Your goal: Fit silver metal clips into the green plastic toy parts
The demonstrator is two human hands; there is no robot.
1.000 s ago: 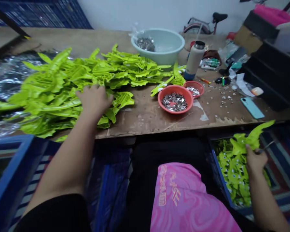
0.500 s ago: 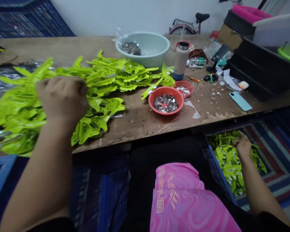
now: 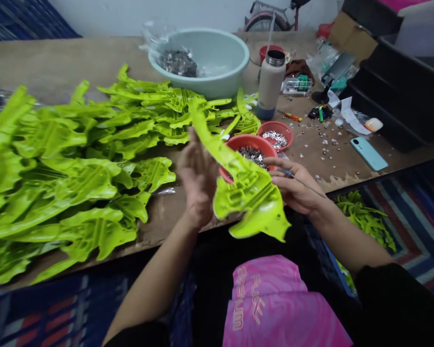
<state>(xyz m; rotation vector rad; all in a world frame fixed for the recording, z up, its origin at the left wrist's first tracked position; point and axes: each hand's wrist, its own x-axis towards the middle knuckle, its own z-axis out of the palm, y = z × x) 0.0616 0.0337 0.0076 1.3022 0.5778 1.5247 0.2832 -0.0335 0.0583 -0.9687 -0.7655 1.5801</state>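
A lime-green moulded plastic part [image 3: 251, 193], with ribs and a long curved arm, is up in front of me over the table edge. My right hand [image 3: 298, 185] is closed at the part's right edge. Between its fingers also sits a thin metal-shafted tool [image 3: 307, 185], bluish at one end; its exact kind is unclear. My left hand [image 3: 199, 180], somewhat blurred, is beside the part's left side with fingers stretched upward and palm turned to it. Behind the part, a red bowl [image 3: 238, 140] of small metal clips is partly covered.
Many similar green parts [image 3: 79, 178] are heaped across the table's left. A smaller red basket [image 3: 287, 140], a pale green basin [image 3: 235, 72], a bottle [image 3: 271, 86] and a phone [image 3: 369, 154] stand or lie beyond. A crate [image 3: 332, 260] of green parts is low at right.
My left hand has come from the heap to the middle, where a green part is now up. My right hand has left the crate and come to that part, with the thin tool now visible.
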